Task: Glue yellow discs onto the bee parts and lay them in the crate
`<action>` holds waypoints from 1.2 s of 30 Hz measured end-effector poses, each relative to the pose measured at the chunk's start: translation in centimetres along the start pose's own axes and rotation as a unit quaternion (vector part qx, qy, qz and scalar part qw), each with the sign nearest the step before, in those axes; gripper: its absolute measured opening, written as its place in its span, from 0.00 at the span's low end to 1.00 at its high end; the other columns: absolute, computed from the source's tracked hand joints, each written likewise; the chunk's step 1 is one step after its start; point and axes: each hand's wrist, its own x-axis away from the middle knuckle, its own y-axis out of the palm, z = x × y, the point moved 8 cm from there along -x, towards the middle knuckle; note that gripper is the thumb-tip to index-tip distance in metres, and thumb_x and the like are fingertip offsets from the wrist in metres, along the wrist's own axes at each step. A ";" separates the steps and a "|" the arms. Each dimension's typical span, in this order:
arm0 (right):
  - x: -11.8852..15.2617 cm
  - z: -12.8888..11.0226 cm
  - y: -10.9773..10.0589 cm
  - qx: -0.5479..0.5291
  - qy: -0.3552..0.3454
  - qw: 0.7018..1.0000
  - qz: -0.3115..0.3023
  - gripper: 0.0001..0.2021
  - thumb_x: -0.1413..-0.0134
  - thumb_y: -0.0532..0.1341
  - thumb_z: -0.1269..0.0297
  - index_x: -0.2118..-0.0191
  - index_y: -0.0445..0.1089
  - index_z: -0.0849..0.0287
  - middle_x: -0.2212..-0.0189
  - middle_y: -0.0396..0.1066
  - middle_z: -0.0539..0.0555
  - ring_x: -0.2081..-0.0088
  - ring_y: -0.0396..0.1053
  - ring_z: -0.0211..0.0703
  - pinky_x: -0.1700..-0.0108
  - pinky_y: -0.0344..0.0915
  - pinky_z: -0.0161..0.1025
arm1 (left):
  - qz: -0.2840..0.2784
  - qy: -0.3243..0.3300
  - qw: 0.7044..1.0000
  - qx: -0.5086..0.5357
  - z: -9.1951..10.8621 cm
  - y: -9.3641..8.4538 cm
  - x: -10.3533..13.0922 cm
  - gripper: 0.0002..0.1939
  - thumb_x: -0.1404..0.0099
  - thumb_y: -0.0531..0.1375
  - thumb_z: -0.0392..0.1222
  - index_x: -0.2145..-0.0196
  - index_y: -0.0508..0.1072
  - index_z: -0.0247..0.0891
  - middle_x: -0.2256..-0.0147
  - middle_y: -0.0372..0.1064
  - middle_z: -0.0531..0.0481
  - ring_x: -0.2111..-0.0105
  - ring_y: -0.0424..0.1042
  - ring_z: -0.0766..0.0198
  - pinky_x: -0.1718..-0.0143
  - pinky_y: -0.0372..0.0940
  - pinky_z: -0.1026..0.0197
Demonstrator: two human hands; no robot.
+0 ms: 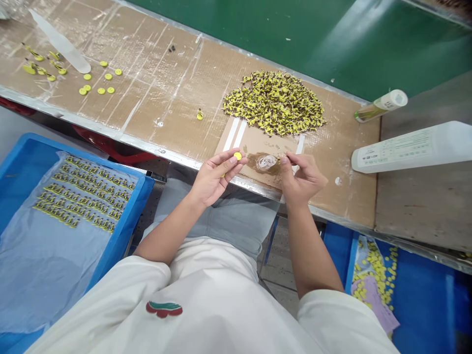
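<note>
My left hand [217,176] is closed on a round yellow disc [238,156] held at its fingertips, and a bit of another yellow piece shows between its lower fingers. To the right, my right hand [302,178] pinches something small and dark, too small to name. Its fingertips are beside a clear wet puddle [266,162] on a cardboard sheet [254,140] with white tape strips. Behind the sheet lies a large heap of small yellow and dark pieces [276,103]. One yellow figure [199,114] stands apart, left of the heap.
Loose yellow discs [101,91], several figures and a white strip [61,42] lie at the far left. Two bottles [381,105] [413,147] are at the right. A blue tray [143,191] holds rows of figures; yellow discs [383,275] lie in a bin lower right.
</note>
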 end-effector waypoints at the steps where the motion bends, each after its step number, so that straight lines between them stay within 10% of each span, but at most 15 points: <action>1: 0.1 0.2 -0.2 -0.024 0.023 0.999 0.012 0.11 0.50 0.67 0.57 0.63 0.76 0.56 0.67 0.77 0.53 0.65 0.74 0.43 0.58 0.72 0.45 | -0.001 -0.003 1.000 -0.003 -0.1 0.0 0.0 0.11 0.40 0.63 0.32 0.58 0.78 0.36 0.58 0.78 0.47 0.51 0.74 0.63 0.44 0.65 0.64; 12: 0.2 1.1 -0.7 -0.107 0.139 0.983 0.063 0.12 0.55 0.71 0.58 0.64 0.77 0.58 0.69 0.78 0.52 0.68 0.75 0.44 0.61 0.75 0.45 | -0.025 -0.019 0.999 -0.006 -1.2 0.9 0.4 0.10 0.40 0.64 0.33 0.59 0.78 0.35 0.59 0.78 0.47 0.54 0.76 0.62 0.47 0.67 0.64; 23: 1.4 -6.6 0.4 -0.176 0.128 0.976 0.033 0.08 0.52 0.69 0.63 0.64 0.76 0.57 0.66 0.78 0.51 0.63 0.77 0.47 0.56 0.77 0.48 | -0.045 -0.050 0.998 0.016 -2.1 2.5 1.6 0.12 0.41 0.65 0.33 0.57 0.78 0.36 0.56 0.77 0.46 0.50 0.73 0.58 0.45 0.66 0.61; 36: 2.2 -6.8 1.2 -0.151 0.139 0.978 0.026 0.09 0.53 0.70 0.61 0.65 0.77 0.58 0.67 0.78 0.52 0.64 0.77 0.46 0.56 0.76 0.48 | -0.047 -0.049 0.998 0.017 -2.1 2.1 1.7 0.12 0.42 0.66 0.34 0.59 0.79 0.36 0.58 0.78 0.47 0.51 0.74 0.58 0.44 0.66 0.60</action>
